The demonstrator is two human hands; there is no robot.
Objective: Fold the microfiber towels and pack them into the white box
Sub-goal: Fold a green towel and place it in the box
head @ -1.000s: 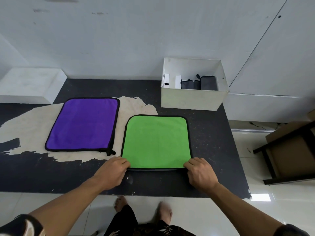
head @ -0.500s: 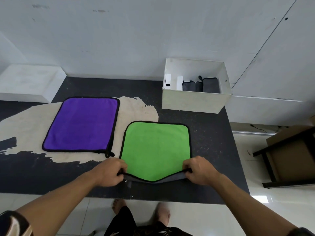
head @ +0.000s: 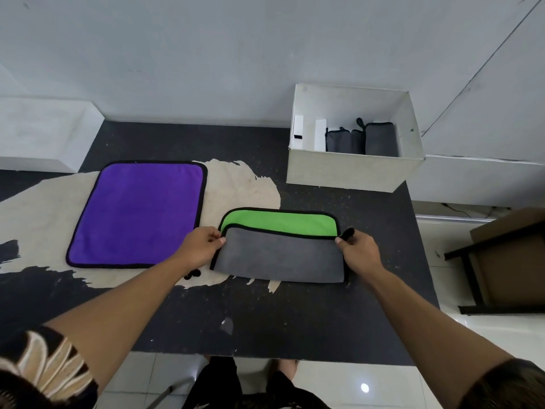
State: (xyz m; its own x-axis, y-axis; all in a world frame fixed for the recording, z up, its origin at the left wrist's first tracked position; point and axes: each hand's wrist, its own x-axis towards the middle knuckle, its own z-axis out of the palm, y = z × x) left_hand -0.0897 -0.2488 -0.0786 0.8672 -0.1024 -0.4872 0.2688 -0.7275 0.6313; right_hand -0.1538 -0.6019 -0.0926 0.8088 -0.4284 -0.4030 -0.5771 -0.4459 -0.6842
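Observation:
A green towel (head: 280,221) with a grey underside lies on the black table (head: 295,314), its near half turned over so grey faces up and a green strip shows at the far edge. My left hand (head: 200,246) pinches the folded flap's left corner. My right hand (head: 358,250) pinches its right corner, beside a black hanging loop. A purple towel (head: 138,214) lies flat to the left. The white box (head: 351,169) stands at the back right with folded grey towels (head: 362,140) inside.
A low white block (head: 44,134) sits at the back left against the wall. A brown cabinet with a black frame (head: 507,261) stands on the floor to the right. Worn beige patches mark the table under the purple towel. The table's near edge is close to my legs.
Both hands have lifted the green towel's near edge and carried it away from me, folding it over so the grey side faces up. The purple towel has not moved.

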